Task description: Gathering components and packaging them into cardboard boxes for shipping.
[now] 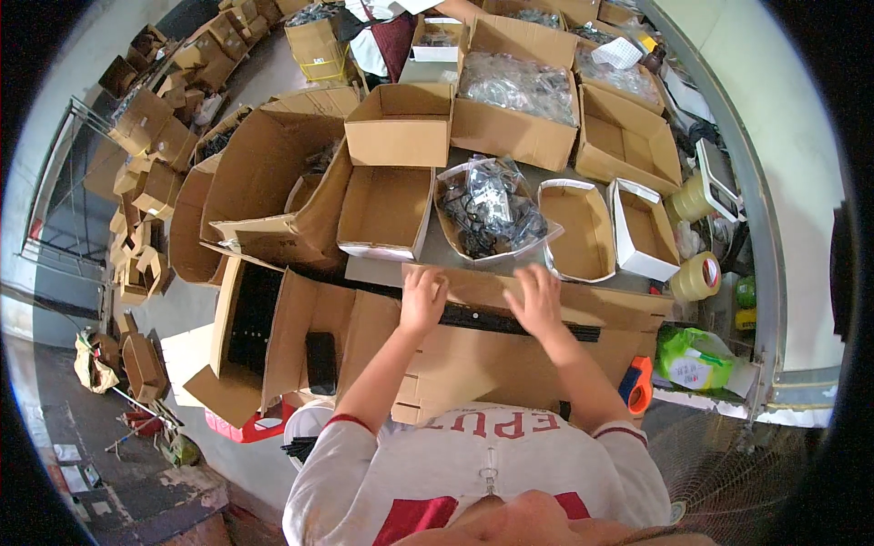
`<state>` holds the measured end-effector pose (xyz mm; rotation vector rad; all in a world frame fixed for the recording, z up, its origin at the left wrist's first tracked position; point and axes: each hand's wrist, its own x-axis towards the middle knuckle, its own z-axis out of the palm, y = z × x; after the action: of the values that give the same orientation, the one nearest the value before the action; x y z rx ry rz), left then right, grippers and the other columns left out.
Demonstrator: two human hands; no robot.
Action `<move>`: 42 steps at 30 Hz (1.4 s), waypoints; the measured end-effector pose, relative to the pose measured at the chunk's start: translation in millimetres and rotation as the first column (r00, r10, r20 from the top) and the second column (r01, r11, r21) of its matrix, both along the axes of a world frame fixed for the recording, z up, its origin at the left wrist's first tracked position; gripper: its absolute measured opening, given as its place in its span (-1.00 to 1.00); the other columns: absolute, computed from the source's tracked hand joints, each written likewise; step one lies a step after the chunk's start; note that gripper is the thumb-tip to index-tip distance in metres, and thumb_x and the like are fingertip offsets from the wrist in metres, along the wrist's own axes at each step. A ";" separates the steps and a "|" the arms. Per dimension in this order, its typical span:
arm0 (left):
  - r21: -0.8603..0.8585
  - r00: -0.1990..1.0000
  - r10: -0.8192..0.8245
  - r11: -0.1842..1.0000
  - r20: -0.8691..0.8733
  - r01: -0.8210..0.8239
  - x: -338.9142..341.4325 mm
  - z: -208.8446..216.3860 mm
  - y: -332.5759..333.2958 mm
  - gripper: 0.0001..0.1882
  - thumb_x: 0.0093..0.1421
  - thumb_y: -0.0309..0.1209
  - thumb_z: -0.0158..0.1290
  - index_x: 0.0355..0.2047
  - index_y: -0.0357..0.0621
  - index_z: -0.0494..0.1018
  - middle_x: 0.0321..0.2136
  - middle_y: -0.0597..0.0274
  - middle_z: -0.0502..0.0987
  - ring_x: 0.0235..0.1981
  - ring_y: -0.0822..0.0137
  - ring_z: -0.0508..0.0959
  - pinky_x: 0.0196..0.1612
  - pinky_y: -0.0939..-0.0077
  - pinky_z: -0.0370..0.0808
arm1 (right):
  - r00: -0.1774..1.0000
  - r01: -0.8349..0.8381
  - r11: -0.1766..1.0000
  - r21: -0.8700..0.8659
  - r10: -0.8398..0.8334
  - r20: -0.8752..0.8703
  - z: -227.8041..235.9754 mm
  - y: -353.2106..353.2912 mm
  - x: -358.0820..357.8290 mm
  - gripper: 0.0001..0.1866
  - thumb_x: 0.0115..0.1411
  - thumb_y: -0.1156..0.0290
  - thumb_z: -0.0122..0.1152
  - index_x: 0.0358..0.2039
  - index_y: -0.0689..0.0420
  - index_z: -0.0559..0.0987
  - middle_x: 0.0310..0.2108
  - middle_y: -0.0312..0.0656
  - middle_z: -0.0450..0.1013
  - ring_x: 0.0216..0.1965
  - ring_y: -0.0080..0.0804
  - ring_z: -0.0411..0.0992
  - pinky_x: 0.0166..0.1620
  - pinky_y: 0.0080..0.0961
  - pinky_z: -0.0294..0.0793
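A brown cardboard sheet (464,364) lies on the worktable in front of me, its far flap (601,304) raised along the fold. My left hand (423,300) grips this flap near its left end, fingers bent over the far edge. Farther right, my right hand (537,300) holds the same flap, with its thumb apart on the near side. Between and below the hands, long black strips (473,316) lie along the fold, partly covered by the flap and my right wrist.
Beyond the flap stands a box of bagged black cables (492,205) among open cartons (387,214). At right are tape rolls (696,276), an orange-and-blue tape dispenser (636,384) and a green packet (694,358). A black phone (320,362) lies at left. Another person (381,45) stands at the far side.
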<state>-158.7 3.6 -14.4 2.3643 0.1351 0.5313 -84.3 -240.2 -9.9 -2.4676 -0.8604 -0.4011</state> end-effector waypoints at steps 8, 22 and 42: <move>0.105 0.955 -0.248 0.967 0.163 0.233 139.9 32.8 -37.2 -0.76 0.09 -0.47 0.04 -0.20 -0.25 0.42 -0.18 -0.01 0.45 -0.12 -0.05 0.42 0.00 0.17 0.36 | 0.915 0.194 0.902 -0.386 -0.309 -0.260 19.9 24.0 113.6 -0.43 -0.08 0.37 0.35 -0.01 0.00 0.39 -0.02 0.07 0.26 -0.02 0.12 0.30 -0.03 -0.10 0.36; 0.499 0.896 -0.087 0.806 -0.435 0.320 246.2 27.9 -50.8 -0.74 0.07 -0.35 0.01 -0.23 -0.16 0.50 -0.08 0.00 0.46 0.03 -0.04 0.42 0.03 0.12 0.43 | 0.784 0.574 0.695 0.433 -0.314 -0.535 -9.2 -164.0 -71.9 -0.59 0.01 0.48 0.15 -0.09 0.22 0.34 -0.16 0.01 0.27 -0.09 -0.10 0.28 0.01 -0.37 0.27; -0.194 0.593 -0.798 0.568 0.110 0.800 -7.1 35.0 -196.8 -0.74 0.07 -0.52 0.14 -0.25 -0.14 0.31 -0.23 -0.01 0.34 -0.11 0.02 0.35 0.01 0.22 0.29 | 0.556 0.768 -0.069 0.637 0.565 -0.609 -2.3 -126.7 -82.3 -0.54 0.25 0.40 0.01 0.16 0.08 0.22 0.02 -0.15 0.30 -0.05 -0.27 0.37 0.01 -0.34 0.41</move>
<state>-165.8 -193.2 20.7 1.9099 -0.8311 0.0549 -166.6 -366.9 -12.2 -0.7769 0.3134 0.1836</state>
